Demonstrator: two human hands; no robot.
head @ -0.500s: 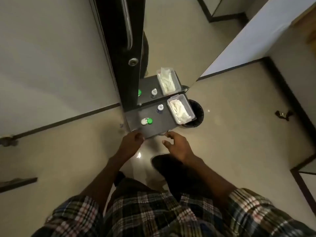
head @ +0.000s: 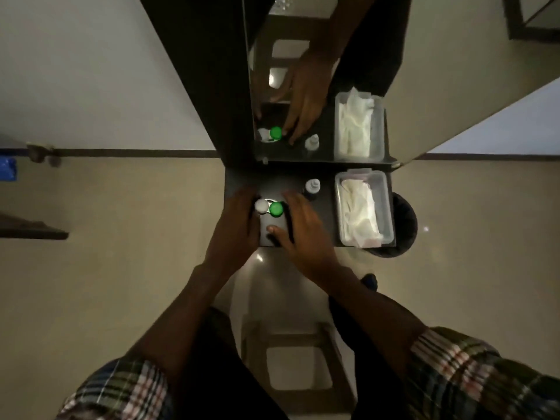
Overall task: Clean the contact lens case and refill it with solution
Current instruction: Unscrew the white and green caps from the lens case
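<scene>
The contact lens case point(head: 269, 208), with one white cap and one green cap, lies on the small dark shelf point(head: 324, 219) in front of a mirror. My left hand point(head: 235, 222) lies at the case's left end, its fingertips against the white cap. To the right of the green cap, my right hand point(head: 301, 227) rests flat on the shelf with its fingers spread and straight and its thumb below the case. A small solution bottle point(head: 312, 188) with a pale cap stands just behind my right fingers.
A clear plastic box of white tissues point(head: 363, 207) fills the shelf's right end. A dark bin point(head: 403, 228) stands on the floor beyond it. The mirror point(head: 318, 86) behind repeats the shelf and hands. A stool point(head: 297, 368) is below me.
Both hands have come up from the shelf's front edge onto the shelf and now flank the lens case. My head has moved closer and looks more steeply down.
</scene>
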